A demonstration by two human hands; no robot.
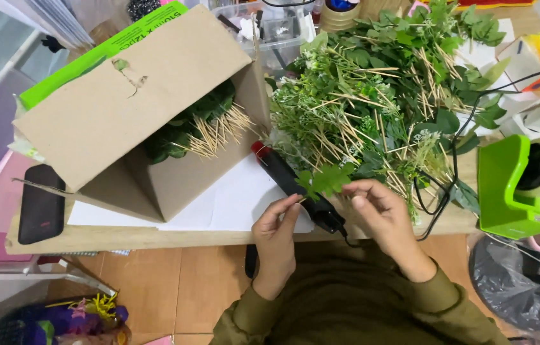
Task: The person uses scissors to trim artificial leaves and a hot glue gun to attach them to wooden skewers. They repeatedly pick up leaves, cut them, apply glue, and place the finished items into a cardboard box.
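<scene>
Leaf sprig (326,181) pinched between left hand (276,233) and right hand (378,211) fingertips. Glue gun (295,186) laid just behind hands. Box (123,108) well left of left hand.

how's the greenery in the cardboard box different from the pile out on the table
The greenery in the box is a small bunch tucked inside the tipped cardboard box, its sticks fanning out of the opening; the pile on the table is far bigger and lies in the open. The boxed leaves look dark and broad; the pile is lighter and mixed, with tiny white blossoms. Both are leafy sprigs on thin pale sticks.
</scene>
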